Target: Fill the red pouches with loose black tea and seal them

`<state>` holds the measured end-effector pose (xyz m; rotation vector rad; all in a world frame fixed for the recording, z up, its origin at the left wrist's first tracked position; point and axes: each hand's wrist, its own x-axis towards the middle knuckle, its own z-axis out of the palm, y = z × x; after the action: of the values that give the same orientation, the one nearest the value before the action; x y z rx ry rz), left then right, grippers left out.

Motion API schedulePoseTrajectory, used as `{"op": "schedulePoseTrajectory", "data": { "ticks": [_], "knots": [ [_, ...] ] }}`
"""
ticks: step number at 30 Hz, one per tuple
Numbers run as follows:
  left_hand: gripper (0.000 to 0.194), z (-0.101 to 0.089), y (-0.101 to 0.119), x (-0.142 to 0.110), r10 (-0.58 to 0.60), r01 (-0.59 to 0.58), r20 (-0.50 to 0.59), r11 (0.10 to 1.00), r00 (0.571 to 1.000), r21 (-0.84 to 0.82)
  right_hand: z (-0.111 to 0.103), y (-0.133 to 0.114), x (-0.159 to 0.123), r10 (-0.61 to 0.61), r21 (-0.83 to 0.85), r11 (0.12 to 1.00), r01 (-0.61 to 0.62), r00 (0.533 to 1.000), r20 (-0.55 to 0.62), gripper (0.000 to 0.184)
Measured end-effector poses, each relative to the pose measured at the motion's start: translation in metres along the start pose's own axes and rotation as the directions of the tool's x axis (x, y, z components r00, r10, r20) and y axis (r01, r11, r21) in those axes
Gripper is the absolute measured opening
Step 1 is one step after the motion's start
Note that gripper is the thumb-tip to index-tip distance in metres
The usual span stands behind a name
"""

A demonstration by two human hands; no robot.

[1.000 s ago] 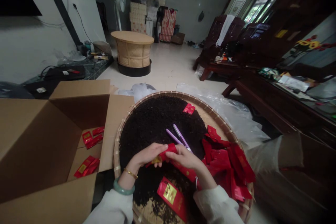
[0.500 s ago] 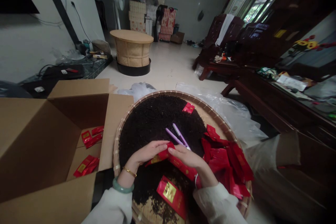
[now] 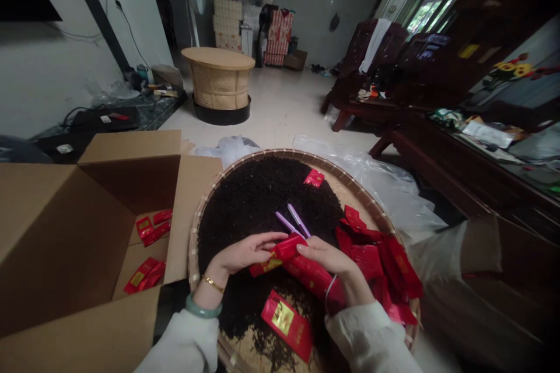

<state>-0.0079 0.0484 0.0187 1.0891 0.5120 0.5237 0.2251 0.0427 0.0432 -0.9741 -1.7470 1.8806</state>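
Both my hands hold a folded red packet with gold print above a round bamboo tray. My left hand has its fingers along the packet's left side. My right hand pinches the right end, thumb on top. Just beyond them, a purple two-armed tool lies open in dark loose leaves, its near end hidden by my hands and the packet. Below my hands lies a red packet with a gold label. A heap of red packets sits at the tray's right.
An open cardboard box at left holds several red packets. One small red packet lies at the tray's far side. Clear plastic sheeting lies behind the tray, beside a dark wooden table.
My hands have shifted slightly right and turned the packet, showing more of its red face. My left fingers have lifted and loosened a little; my right hand keeps its pinch.
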Motion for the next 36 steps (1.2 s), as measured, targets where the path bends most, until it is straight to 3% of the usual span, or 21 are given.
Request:
{"op": "schedulePoseTrajectory", "data": {
  "ticks": [8,11,15,18,23,29,32,36],
  "knots": [
    [0.076,-0.001,-0.001,-0.003,0.044,-0.037,0.097,0.996,0.994,-0.078,-0.003,-0.002,0.0,0.003,0.009,1.0,-0.003,1.0,-0.022,0.053],
    [0.07,0.001,0.001,-0.003,0.037,-0.03,0.062,0.993,0.997,-0.111,-0.002,-0.007,-0.001,-0.031,-0.03,0.999,0.031,0.999,0.027,0.052],
    [0.051,0.005,0.001,0.001,-0.063,0.061,-0.049,0.997,0.997,-0.051,0.005,-0.013,0.004,-0.032,-0.138,0.989,0.053,0.988,0.151,0.051],
    [0.05,0.007,0.001,0.004,-0.095,0.096,-0.094,0.995,0.991,0.007,0.009,-0.01,0.009,0.026,-0.201,0.98,-0.009,0.996,0.081,0.05],
    [0.052,0.005,-0.003,0.008,-0.057,0.089,-0.2,0.984,0.978,0.154,0.01,0.005,0.013,0.016,-0.244,0.97,-0.022,1.0,-0.025,0.057],
    [0.057,0.005,-0.004,0.011,-0.115,0.157,-0.148,0.936,0.982,0.316,0.014,0.0,0.01,-0.008,-0.419,0.907,0.045,0.996,0.09,0.059],
    [0.053,0.007,0.001,0.01,-0.043,0.1,-0.166,0.93,0.985,0.354,0.016,-0.012,0.008,-0.026,-0.473,0.877,0.082,0.992,0.124,0.059],
    [0.058,0.01,0.003,0.01,-0.035,0.064,-0.132,0.973,0.991,0.22,0.016,-0.021,0.009,-0.027,-0.513,0.855,0.079,0.994,0.107,0.06]
  ]
}}
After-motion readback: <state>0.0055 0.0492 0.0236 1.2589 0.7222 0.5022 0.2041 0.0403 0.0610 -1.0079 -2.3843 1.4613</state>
